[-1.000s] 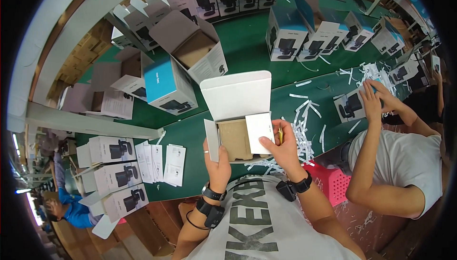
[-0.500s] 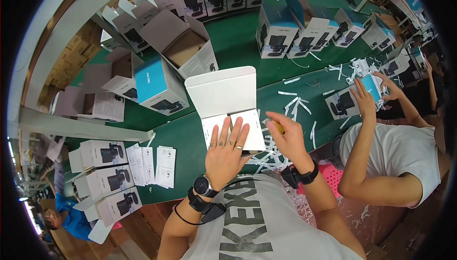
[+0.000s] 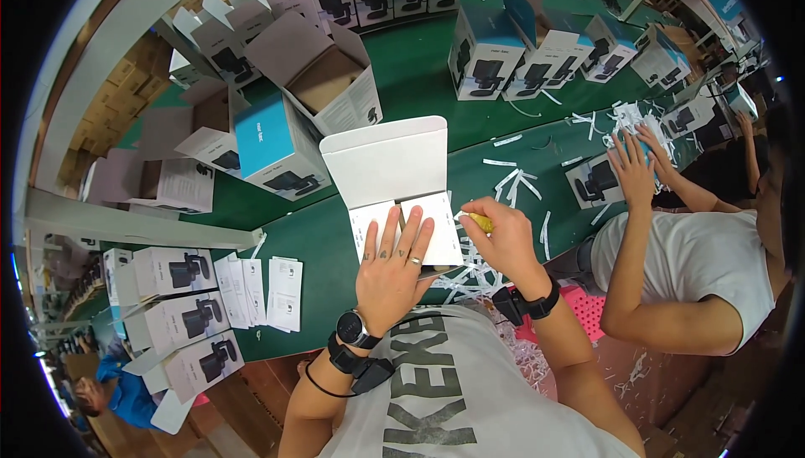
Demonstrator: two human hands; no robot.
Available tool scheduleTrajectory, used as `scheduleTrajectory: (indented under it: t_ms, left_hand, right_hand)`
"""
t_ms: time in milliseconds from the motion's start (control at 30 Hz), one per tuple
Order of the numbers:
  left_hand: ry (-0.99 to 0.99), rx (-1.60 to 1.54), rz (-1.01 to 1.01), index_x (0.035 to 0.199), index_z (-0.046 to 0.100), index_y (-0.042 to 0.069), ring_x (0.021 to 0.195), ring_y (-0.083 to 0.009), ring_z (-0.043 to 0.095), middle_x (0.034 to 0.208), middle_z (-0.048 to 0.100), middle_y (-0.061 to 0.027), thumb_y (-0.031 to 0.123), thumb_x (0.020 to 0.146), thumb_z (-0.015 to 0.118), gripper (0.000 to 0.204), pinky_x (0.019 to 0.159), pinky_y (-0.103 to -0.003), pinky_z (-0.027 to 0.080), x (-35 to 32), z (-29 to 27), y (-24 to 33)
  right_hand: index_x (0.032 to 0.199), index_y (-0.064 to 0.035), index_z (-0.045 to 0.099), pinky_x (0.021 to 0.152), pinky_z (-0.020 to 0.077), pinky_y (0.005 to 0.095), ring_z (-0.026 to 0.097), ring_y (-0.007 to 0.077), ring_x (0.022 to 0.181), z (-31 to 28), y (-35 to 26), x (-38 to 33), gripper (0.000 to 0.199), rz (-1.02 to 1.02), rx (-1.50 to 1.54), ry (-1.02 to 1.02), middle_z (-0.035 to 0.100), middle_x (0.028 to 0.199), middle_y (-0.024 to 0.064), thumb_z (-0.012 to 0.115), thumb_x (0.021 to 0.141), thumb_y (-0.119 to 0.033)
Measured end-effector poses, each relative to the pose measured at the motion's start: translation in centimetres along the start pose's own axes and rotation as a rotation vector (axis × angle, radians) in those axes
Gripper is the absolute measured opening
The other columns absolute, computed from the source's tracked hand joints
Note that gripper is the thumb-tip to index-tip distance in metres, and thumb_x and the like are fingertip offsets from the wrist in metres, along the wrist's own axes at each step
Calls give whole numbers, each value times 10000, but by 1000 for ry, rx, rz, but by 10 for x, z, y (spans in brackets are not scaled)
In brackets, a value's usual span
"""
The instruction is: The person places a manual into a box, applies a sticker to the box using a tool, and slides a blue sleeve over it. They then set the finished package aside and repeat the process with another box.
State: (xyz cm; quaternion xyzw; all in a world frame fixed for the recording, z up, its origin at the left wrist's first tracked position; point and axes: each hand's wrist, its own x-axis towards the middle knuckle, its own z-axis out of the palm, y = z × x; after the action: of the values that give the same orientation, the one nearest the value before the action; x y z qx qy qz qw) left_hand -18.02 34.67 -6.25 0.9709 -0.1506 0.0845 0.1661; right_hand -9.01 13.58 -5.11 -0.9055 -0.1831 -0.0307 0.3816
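Landmark: we are taking the open white carton (image 3: 394, 185) on the green table (image 3: 503, 135) as our reference, its lid standing up on the far side.
Left hand: we are pressing our left hand (image 3: 392, 265) flat on the white leaflet (image 3: 432, 227) lying in the carton's mouth, fingers spread and released, grasping nothing; the flat palm seems to be keeping the sheet from lifting.
Right hand: we are holding our right hand (image 3: 503, 236) just right of the carton, fingers clenched around a small yellow object (image 3: 480, 221); we cannot tell what kind of tool it is.
Paper strips: white backing strips (image 3: 511, 177) are lying scattered right of the carton, probably dropped where they peel off.
Blue-and-white boxes: a printed box (image 3: 272, 143) is standing just left of the carton, and an open one with a brown insert (image 3: 323, 80) is sitting beyond it, within reach.
Leaflet stacks: white booklets (image 3: 268, 290) are lying in rows well left of the carton, near us, likely sorted for picking.
Far rows: more printed boxes (image 3: 503, 55) are standing beyond the carton, to the right.
Co-worker: another person's hands (image 3: 637, 160) are resting on a box (image 3: 591, 181) further right of the carton.
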Motion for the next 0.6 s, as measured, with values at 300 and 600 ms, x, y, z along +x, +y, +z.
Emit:
scheduleTrajectory:
  t_ms: [300, 600]
  left_hand:
    - [-12, -27, -5, 1578, 422, 56, 1557, -393, 303, 1694, 340, -123, 348, 757, 868, 979, 1260, -566, 228, -10, -4, -9]
    - [37, -8, 14, 1493, 512, 38, 1502, -428, 370, 1624, 424, -165, 345, 767, 862, 862, 1230, -569, 292, -12, -7, -13]
  right_hand:
    - [1044, -17, 707, 696, 544, 274, 693, 122, 774, 34, 1, -9, 169, 127, 403, -40, 751, 902, 62, 786, 917, -96]
    - [1040, -34, 641, 657, 454, 216, 554, 37, 729, 18, 22, -54, 216, 371, 820, 181, 643, 844, -30, 800, 895, -52]
